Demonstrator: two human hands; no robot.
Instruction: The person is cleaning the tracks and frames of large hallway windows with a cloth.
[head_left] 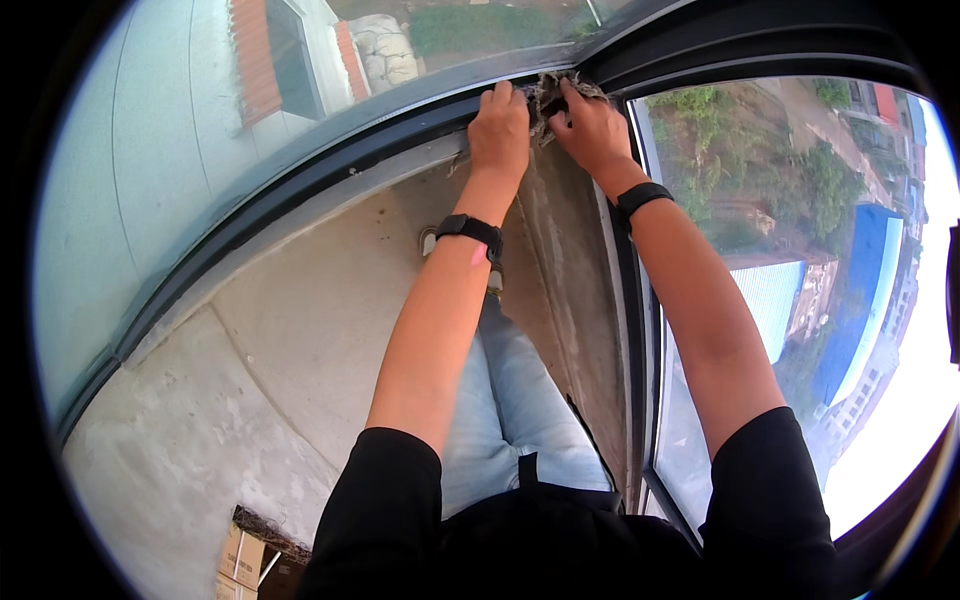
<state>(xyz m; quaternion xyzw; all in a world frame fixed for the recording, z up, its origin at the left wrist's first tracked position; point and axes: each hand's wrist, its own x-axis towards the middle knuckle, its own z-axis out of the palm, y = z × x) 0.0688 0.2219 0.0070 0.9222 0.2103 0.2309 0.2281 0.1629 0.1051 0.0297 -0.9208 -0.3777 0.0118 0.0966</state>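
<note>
A crumpled grey-brown rag (550,92) lies bunched at the corner where two dark window frames meet. My right hand (592,128) has its fingers bent around the rag, gripping it. Just left of it, my left hand (499,132) is curled over the dark lower window frame (410,118). Its thumb side meets the rag's edge, and its fingertips are partly hidden. A black band circles each of my wrists.
Glass panes (760,190) rise ahead and to the right, with greenery and roofs beyond. Below lies a bare concrete floor (300,270), with my shoes near the corner. A cardboard box (240,560) stands at the lower left.
</note>
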